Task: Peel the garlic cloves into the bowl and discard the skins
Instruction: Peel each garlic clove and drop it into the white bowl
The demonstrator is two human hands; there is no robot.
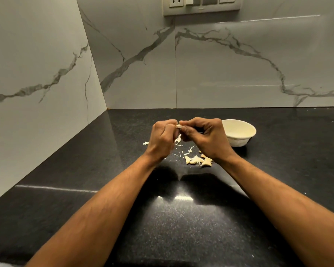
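Garlic clove (pixel 179 126) between both hands (pixel 183 138).

Speckled black counter (pixel 96 209), grey-veined wall (pixel 220 74), cream bowl (pixel 239 140).

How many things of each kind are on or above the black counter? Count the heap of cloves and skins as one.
Hands: 2, left hand and right hand
Garlic clove held between them: 1
Bowl: 1
Heap of cloves and skins: 1
Total: 5
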